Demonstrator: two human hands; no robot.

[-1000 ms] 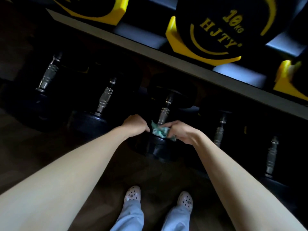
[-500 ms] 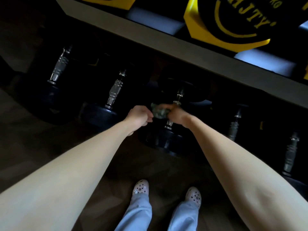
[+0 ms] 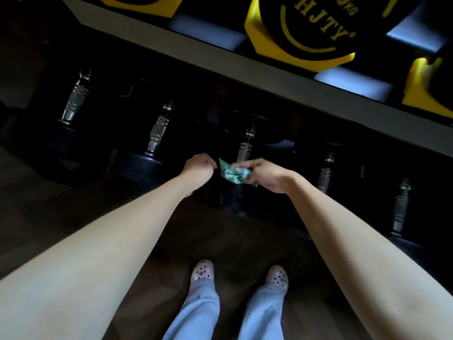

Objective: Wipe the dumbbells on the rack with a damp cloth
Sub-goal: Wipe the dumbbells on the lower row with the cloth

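**Wiping the Middle Dumbbell on the Lower Shelf**

The cloth (image 3: 235,174), green and crumpled, is pinched in the grip of the right hand (image 3: 266,174). It is held just above the near head of the middle dumbbell (image 3: 224,200), at the foot of its metal handle (image 3: 245,149). The grip of the left hand (image 3: 199,169) is curled, just beside the cloth at 9 o'clock. Whether anything is held in it cannot be told.

The step in hand is judged to be the wiping of the handle and near head. The cloth should be wrapped round the handle and drawn along its grooves, then passed over the head's rim. The dumbbell should be steadied so that it is not rolled from its seat.

On the same dim shelf, other dumbbells (image 3: 157,128) are seated at 9 to 10 o'clock and at 3 o'clock. A grey rail (image 3: 269,79) of the rack crosses at 12 o'clock, with yellow-and-black weights (image 3: 264,42) above it. A dark wooden floor (image 3: 73,217) lies at 6 o'clock.
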